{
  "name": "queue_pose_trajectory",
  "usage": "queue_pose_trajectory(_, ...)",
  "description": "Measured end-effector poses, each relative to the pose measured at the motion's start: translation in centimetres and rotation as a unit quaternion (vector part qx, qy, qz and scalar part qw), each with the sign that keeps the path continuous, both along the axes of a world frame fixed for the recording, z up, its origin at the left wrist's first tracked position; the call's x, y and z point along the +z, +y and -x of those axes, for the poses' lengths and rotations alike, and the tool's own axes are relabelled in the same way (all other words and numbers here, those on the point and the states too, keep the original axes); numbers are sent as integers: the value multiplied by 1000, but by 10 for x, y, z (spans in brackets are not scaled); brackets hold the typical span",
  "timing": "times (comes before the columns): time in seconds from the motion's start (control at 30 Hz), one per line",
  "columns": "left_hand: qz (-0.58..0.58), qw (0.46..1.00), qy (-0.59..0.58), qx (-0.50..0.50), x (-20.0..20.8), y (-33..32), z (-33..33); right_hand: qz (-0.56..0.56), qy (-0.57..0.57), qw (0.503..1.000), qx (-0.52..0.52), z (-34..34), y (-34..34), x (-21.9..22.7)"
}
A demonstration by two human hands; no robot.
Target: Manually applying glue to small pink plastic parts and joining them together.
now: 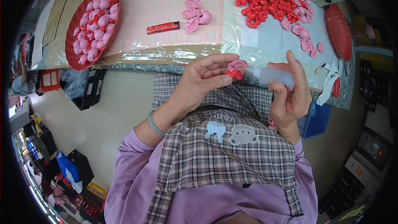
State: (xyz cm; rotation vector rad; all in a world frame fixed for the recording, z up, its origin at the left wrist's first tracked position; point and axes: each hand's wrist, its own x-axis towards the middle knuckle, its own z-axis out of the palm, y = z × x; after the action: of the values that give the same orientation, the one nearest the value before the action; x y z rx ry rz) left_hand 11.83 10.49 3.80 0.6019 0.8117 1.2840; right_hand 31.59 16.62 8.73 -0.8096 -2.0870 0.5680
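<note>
My left hand (203, 74) pinches a small plastic piece (238, 66) between thumb and fingers, just past the table's near edge. Its upper part is a pink hollow shell and its lower part is red. In my right hand (292, 95) lies a translucent squeeze bottle (274, 77), tilted nearly flat. The bottle's thin nozzle points left at the piece; whether the tip touches it I cannot tell. Farther back on the table are several loose pink shell pieces (191, 13) and a red lighter (163, 28).
A scalloped red dish (69, 43) full of pink and red pieces stands at the left. Red pieces (265, 0) are heaped at the back right, with pink ones beside them. Another red dish (338, 33), a white cloth (329, 81) and a blue bin (316, 121) are at the right.
</note>
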Motion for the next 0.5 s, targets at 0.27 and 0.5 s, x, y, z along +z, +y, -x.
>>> queue_pose_trajectory(0.27, -1, 1000, -11, 1, 0, 0, 0, 4, 22, 1000, -9, 0, 1, -3)
queue_pose_trajectory(0.5, -16, 999, -45, 4, 1, 1, -1, 56, 74, 995, -21, 0, 3, -9)
